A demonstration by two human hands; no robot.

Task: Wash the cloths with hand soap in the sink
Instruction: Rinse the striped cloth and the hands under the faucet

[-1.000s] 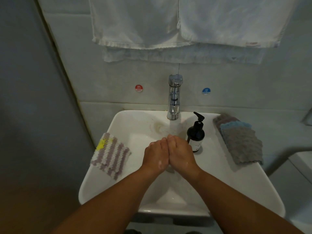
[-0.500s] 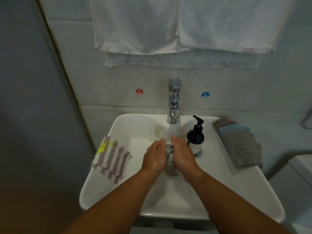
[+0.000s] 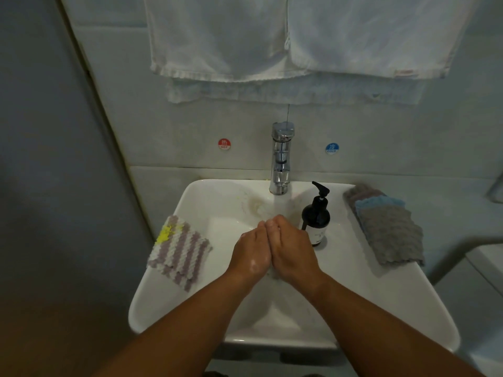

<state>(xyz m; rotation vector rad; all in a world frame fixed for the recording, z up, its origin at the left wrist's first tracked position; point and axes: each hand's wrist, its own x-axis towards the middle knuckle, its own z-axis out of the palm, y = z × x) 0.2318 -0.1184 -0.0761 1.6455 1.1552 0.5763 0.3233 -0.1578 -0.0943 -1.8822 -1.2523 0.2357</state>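
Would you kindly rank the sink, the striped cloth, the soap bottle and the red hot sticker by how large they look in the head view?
Largest to smallest:
1. sink
2. striped cloth
3. soap bottle
4. red hot sticker
No two look alike in size.

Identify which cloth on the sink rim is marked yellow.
The purple-and-white striped cloth on the sink's left rim, yellow at its far corner; the grey-and-blue stack on the right shows none.

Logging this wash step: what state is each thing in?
Tap: running, it seems.
Soap bottle: upright on sink rim.
Striped cloth: flat, left rim, yellow-stained.
Grey cloths: stacked, right rim.
Left hand, right hand: pressed together, sudsy.
Towels: hanging.
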